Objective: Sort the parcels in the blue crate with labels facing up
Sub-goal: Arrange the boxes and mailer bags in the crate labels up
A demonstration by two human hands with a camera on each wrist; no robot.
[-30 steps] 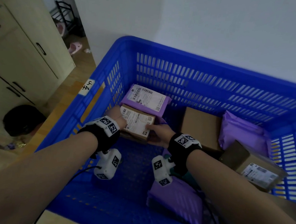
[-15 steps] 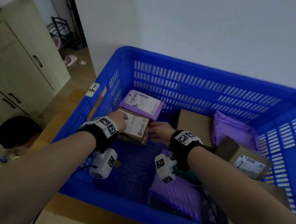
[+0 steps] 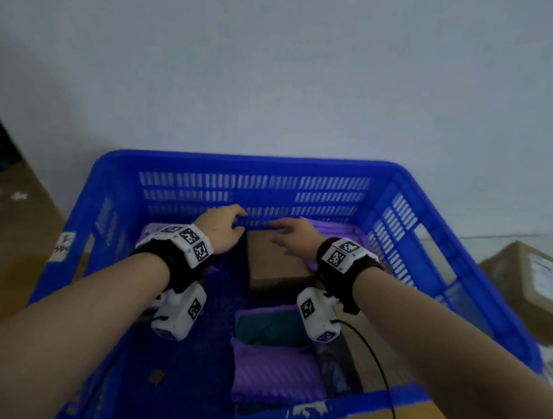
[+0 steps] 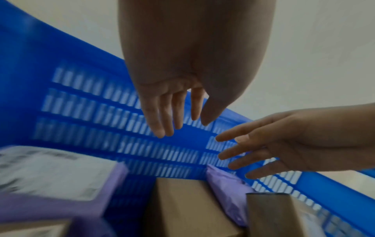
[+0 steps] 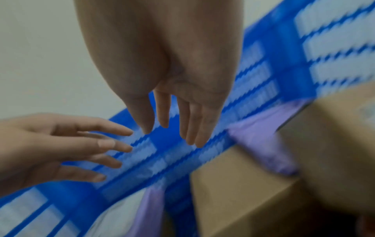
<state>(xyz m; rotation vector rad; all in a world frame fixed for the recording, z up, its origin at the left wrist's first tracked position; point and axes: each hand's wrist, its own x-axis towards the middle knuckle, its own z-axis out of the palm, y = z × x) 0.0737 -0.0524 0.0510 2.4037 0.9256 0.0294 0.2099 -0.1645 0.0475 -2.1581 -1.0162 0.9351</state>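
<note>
The blue crate [image 3: 417, 190] holds several parcels. My left hand [image 3: 233, 221] and right hand [image 3: 286, 234] hover side by side above the crate's inside, near its far wall, fingers straight and holding nothing. Below them lies a plain brown box [image 3: 276, 260], no label showing. In the left wrist view my left hand [image 4: 183, 126] is spread over a purple parcel with its white label up [image 4: 50, 173] and the brown box [image 4: 188, 205]. My right hand [image 5: 170, 136] hangs over the brown box [image 5: 233, 184] and a purple mailer [image 5: 257, 137]. Another purple mailer [image 3: 274, 376] lies at the near wall.
A bigger brown box [image 5: 334, 144] leans at the crate's right side. Outside the crate on the right sits a labelled cardboard box [image 3: 533, 284]. A white wall rises just behind the crate. A black cable [image 3: 383, 384] runs from my right wrist over the near rim.
Both hands have let go of the small labelled brown box at the left and risen toward the middle of the far wall. The head view has swung right and up.
</note>
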